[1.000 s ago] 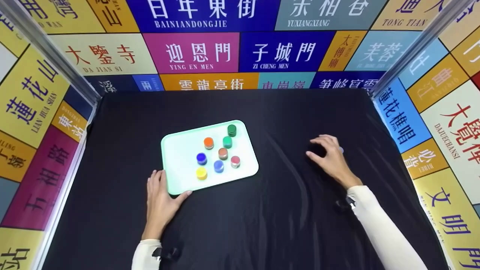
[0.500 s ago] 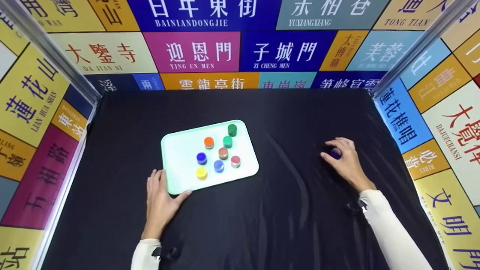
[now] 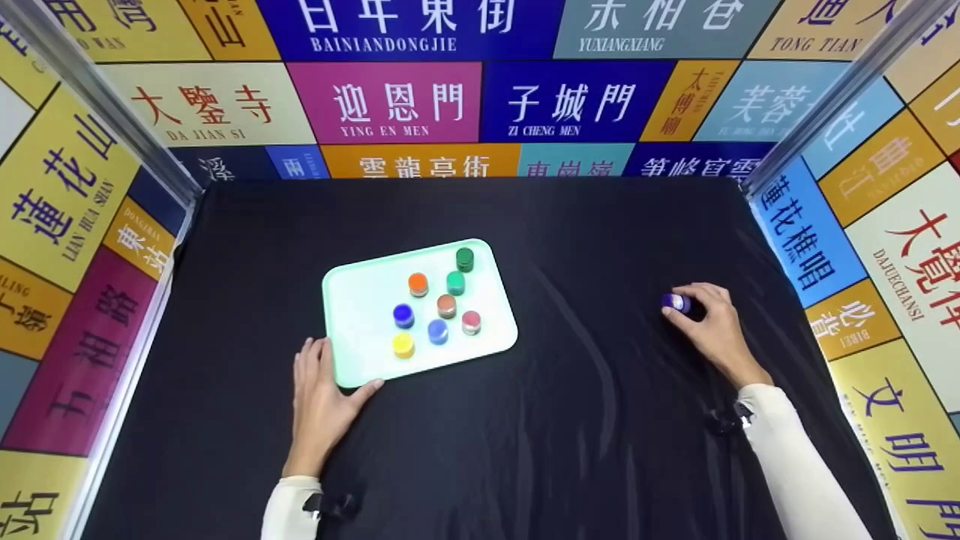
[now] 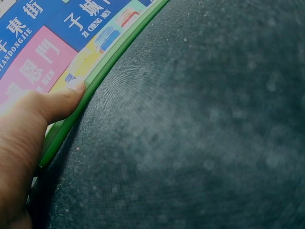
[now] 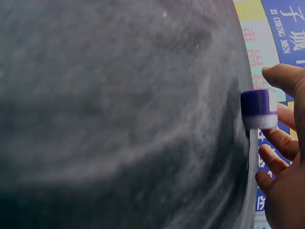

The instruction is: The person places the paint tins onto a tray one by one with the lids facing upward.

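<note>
My left hand (image 3: 322,405) holds the near-left corner of a pale green tray (image 3: 360,300). In the left wrist view its thumb (image 4: 64,102) lies over the green rim. Small paint jars stand on the tray: yellow (image 3: 403,346), dark blue (image 3: 403,316), light blue (image 3: 438,331), orange (image 3: 418,284), brown (image 3: 446,306), pink (image 3: 471,323), green (image 3: 455,283) and dark green (image 3: 465,259). Far to the right, my right hand (image 3: 709,322) has thumb and fingers curled round a purple paint jar (image 5: 259,107). That jar lies on its side on the cloth.
A black cloth (image 3: 570,420) with wrinkles covers the table. Panels with large printed characters (image 3: 382,105) stand along the back and both sides. Metal posts (image 3: 840,82) rise at the back corners.
My right hand has moved right and toward me, so the purple paint jar, mostly hidden before, now shows between its thumb and fingers. The left hand and tray have stayed put.
</note>
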Available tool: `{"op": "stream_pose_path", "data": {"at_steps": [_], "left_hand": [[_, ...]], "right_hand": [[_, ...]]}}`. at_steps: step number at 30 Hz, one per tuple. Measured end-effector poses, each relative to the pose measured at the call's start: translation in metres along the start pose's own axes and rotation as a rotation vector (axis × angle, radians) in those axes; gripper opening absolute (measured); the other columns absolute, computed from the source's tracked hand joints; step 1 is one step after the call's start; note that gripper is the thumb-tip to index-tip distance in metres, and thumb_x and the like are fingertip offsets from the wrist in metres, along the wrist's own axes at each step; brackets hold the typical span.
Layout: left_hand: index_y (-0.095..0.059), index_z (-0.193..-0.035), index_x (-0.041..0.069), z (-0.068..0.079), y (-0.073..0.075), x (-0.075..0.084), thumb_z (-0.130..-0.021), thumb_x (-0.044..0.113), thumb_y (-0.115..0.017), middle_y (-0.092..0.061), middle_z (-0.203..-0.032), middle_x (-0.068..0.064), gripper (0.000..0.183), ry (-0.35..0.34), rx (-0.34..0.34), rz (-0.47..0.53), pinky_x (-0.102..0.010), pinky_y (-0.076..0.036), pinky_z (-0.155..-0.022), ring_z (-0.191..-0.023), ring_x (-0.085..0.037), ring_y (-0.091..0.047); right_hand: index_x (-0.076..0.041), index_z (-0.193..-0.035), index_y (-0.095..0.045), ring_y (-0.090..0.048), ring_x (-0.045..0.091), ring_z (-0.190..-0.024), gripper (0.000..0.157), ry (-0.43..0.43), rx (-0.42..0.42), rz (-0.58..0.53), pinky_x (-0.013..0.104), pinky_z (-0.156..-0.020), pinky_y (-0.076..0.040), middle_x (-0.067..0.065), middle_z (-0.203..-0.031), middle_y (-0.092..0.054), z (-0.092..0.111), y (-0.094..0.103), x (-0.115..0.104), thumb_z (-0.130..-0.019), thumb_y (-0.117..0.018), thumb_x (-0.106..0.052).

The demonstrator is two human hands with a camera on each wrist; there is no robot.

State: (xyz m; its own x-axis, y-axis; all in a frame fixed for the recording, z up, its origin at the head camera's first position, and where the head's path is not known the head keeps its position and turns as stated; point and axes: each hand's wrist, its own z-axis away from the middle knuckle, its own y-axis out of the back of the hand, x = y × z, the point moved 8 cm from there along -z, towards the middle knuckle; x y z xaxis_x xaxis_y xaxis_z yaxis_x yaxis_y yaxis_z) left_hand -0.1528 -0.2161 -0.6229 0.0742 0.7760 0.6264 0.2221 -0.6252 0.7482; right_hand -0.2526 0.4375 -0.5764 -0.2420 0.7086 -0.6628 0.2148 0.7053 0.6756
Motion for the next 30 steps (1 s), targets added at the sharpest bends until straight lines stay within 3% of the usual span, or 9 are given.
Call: {"op": "stream_pose_path", "data": {"at_steps": [3, 10, 19, 25, 30], "left_hand": [[-0.039, -0.164, -0.009, 0.000, 0.000, 0.000, -0.083, 0.044, -0.098, -0.041, -0.162, -0.032, 0.113, 0.001, -0.002, 0.002, -0.060, -0.008, -0.138, -0.163, -0.051, -0.022], [-0.040, -0.163, -0.009, 0.000, 0.000, -0.001, -0.082, 0.043, -0.098, -0.042, -0.162, -0.032, 0.112, 0.002, 0.004, 0.001, -0.061, -0.009, -0.138, -0.163, -0.052, -0.023], [-0.039, -0.164, -0.009, 0.000, -0.001, -0.001, -0.083, 0.043, -0.098, -0.039, -0.164, -0.032, 0.113, 0.018, -0.008, 0.005, -0.062, -0.009, -0.138, -0.164, -0.051, -0.021], [-0.039, -0.164, -0.010, 0.000, 0.000, 0.000, -0.083, 0.043, -0.098, -0.040, -0.164, -0.033, 0.113, 0.013, -0.004, 0.002, -0.061, -0.009, -0.138, -0.163, -0.052, -0.021], [-0.039, -0.164, -0.009, 0.000, -0.001, 0.000, -0.083, 0.043, -0.098, -0.040, -0.163, -0.032, 0.113, 0.012, -0.006, 0.007, -0.060, -0.008, -0.138, -0.163, -0.052, -0.022]], "right_hand": [[0.004, -0.127, -0.076, -0.052, 0.037, -0.129, 0.041, -0.008, -0.008, 0.004, 0.031, -0.107, -0.036, 0.024, -0.130, -0.070, 0.003, 0.002, 0.003, -0.090, -0.090, -0.004], [0.003, -0.133, -0.073, -0.051, 0.041, -0.131, 0.048, -0.049, -0.026, 0.006, 0.051, -0.110, -0.038, 0.027, -0.135, -0.068, 0.007, 0.001, 0.010, -0.089, -0.090, 0.000], [0.004, -0.131, -0.074, -0.054, 0.040, -0.128, 0.043, -0.066, 0.025, 0.001, 0.036, -0.108, -0.039, 0.027, -0.132, -0.070, 0.008, 0.002, 0.014, -0.090, -0.088, 0.001], [0.006, -0.127, -0.074, -0.054, 0.041, -0.127, 0.040, -0.080, 0.037, 0.006, 0.047, -0.108, -0.039, 0.028, -0.129, -0.071, 0.006, 0.000, 0.016, -0.091, -0.088, -0.001], [0.006, -0.123, -0.075, -0.056, 0.039, -0.124, 0.038, -0.082, 0.055, 0.013, 0.043, -0.106, -0.039, 0.026, -0.125, -0.073, 0.006, 0.002, 0.016, -0.089, -0.090, 0.000]]}}
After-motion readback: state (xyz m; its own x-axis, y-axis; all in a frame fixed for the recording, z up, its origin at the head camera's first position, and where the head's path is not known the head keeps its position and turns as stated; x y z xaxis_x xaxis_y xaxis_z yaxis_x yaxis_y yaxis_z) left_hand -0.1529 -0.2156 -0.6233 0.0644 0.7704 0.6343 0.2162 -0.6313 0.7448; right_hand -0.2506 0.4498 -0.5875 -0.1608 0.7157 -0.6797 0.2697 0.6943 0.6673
